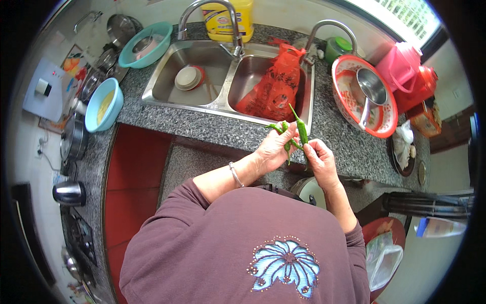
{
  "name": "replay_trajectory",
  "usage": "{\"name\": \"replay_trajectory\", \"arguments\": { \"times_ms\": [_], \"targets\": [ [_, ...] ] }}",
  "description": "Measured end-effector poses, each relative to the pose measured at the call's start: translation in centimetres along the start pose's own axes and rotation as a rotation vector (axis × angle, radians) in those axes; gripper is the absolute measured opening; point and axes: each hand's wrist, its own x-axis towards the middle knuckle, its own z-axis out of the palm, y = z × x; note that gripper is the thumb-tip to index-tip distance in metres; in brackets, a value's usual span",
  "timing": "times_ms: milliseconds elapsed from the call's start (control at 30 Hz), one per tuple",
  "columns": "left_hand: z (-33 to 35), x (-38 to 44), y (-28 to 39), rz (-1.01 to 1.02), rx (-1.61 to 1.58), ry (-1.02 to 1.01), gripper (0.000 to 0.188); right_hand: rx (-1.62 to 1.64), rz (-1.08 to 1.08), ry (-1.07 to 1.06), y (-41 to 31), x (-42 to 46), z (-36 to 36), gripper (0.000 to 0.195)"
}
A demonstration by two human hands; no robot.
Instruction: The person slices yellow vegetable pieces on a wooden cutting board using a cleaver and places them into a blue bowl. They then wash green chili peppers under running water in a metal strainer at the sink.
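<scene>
Several slender green chili peppers are bunched in my left hand, their ends poking out between thumb and fingers. My right hand pinches the lower end of a longer green chili pepper, whose tip points up toward the sink. Both hands are close together just in front of the counter edge. Beyond them, a red plastic bag bearing dark writing lies in the right basin of the steel double sink. What the bag holds is hidden.
Stacked bowls and chopsticks lie in the left basin. A red-rimmed enamel basin with a steel ladle stands right of the sink. Teal and light-blue plastic basins sit leftward. Below my hands is a pale bucket.
</scene>
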Motion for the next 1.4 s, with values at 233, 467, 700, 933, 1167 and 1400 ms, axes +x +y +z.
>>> {"name": "replay_trajectory", "arguments": {
  "times_ms": [233,467,700,933,1167,1400],
  "targets": [
    [1.5,-2.4,1.9,0.149,0.415,0.226,0.012,-0.060,-0.097,-0.186,2.9,2.7,2.3,0.013],
    [-0.1,-4.2,2.8,0.358,0.762,0.387,0.027,0.062,0.012,-0.215,2.8,5.5,3.9,0.019],
    [-0.5,-5.7,5.1,0.378,1.464,0.441,0.020,0.048,-0.131,-0.261,2.2,8.6,6.3,0.017],
    [-3.2,-4.7,10.3,0.750,1.827,0.219,0.021,0.631,0.337,-0.366,0.8,11.4,9.2,0.017],
    [-4.1,-4.1,17.8,0.326,0.869,0.169,0.031,0.975,0.296,-0.443,-0.9,15.1,12.5,0.009],
    [-4.7,-0.5,22.0,0.065,0.588,0.111,0.022,0.654,0.209,-0.162,-0.6,18.7,8.8,0.012]
  ]
}}
